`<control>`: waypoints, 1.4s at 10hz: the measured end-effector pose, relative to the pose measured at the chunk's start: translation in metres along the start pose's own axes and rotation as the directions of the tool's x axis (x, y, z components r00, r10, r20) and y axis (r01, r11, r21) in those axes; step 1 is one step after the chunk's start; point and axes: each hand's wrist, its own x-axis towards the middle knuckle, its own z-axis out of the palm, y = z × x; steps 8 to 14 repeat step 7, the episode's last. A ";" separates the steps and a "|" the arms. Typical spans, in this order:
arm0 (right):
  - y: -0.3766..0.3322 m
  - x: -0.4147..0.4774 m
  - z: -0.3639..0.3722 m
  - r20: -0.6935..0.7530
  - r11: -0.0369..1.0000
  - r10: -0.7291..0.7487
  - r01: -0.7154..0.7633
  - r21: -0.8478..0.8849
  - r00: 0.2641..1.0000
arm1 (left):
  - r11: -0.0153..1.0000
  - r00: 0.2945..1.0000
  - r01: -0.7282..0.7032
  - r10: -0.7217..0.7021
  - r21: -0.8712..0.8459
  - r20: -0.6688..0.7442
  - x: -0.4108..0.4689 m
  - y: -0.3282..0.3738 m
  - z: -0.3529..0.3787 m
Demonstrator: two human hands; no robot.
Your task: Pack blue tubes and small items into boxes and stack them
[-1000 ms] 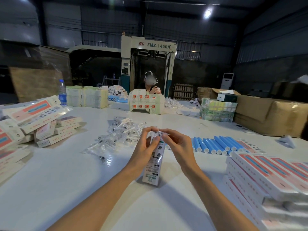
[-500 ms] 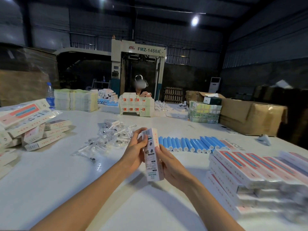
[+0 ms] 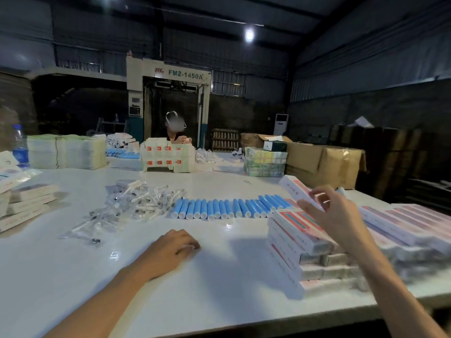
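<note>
Box in right hand by stack, left hand on table

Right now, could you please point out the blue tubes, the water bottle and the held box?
blue tubes (image 3: 219,208): head view, middle of the row.
water bottle (image 3: 20,152): head view, blue label.
held box (image 3: 292,187): head view, top face.

Tubes in row mid-table; sachets left; box stack right

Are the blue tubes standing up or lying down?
Lying down. The blue tubes lie flat on the white table, side by side in one long row, with their pale ends facing the camera.
</note>
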 end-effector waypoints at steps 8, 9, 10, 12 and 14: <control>0.094 0.001 -0.045 -0.094 0.677 0.028 -0.088 -0.731 0.995 | 0.999 0.999 0.009 -0.007 -0.039 0.044 -0.006 0.017 -0.007; 0.094 0.001 -0.045 -0.094 0.677 0.028 -0.088 -0.731 0.995 | 0.999 0.999 0.009 -0.007 -0.039 0.044 -0.006 0.017 -0.007; 0.094 0.001 -0.045 -0.094 0.677 0.028 -0.088 -0.731 0.995 | 0.999 0.999 0.009 -0.007 -0.039 0.044 -0.006 0.017 -0.007; 0.094 0.001 -0.045 -0.094 0.677 0.028 -0.088 -0.731 0.995 | 0.999 0.999 0.009 -0.007 -0.039 0.044 -0.006 0.017 -0.007; 0.094 0.001 -0.045 -0.094 0.677 0.028 -0.088 -0.731 0.995 | 0.999 0.999 0.009 -0.007 -0.039 0.044 -0.006 0.017 -0.007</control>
